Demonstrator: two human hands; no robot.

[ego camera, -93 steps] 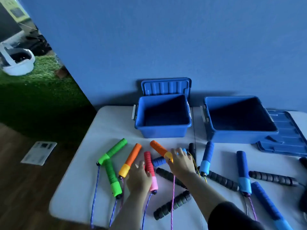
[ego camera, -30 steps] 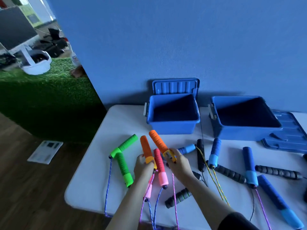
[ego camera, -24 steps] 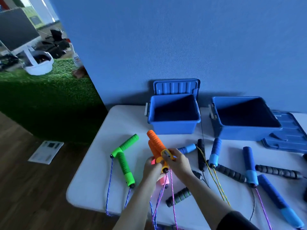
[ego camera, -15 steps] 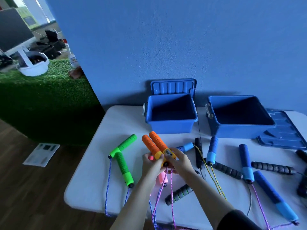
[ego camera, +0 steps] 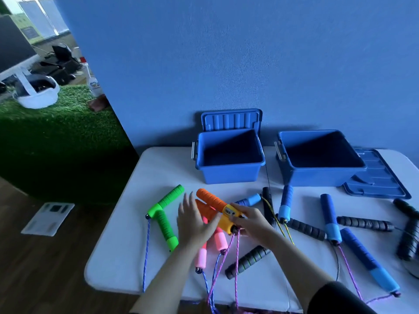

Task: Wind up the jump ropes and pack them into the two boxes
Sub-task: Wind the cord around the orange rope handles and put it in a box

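A white table (ego camera: 158, 168) stands against a blue wall (ego camera: 249, 64), with green artificial turf (ego camera: 56, 123) to its left. At the back of the table sit 2 open blue boxes: the left box (ego camera: 229, 171) with its lid (ego camera: 231, 120) propped upright behind it, and the right box (ego camera: 317, 175) with its lid (ego camera: 381, 180) lying flat just beside it on the right.

In front of the boxes the jump ropes lie scattered. 2 green handles (ego camera: 164, 215) lie touching in a T shape at the left, their blue cord hanging over the front edge. Blue handles (ego camera: 330, 219) and black ribbed handles (ego camera: 365, 223) lie spread across the right half of the table, and 1 black handle (ego camera: 248, 261) lies near the front.

Near the middle, the right hand (ego camera: 251, 222) grips the yellow ends of 2 orange handles (ego camera: 212, 201), fingers curled around them, holding the pair together above the table; purple cords (ego camera: 235, 264) hang from them past the front edge. The left hand (ego camera: 192, 220) is beside the orange handles with fingers straight and slightly spread, its thumb reaching toward the yellow end. Under these hands lie 2 pink handles (ego camera: 218, 242) on the table.
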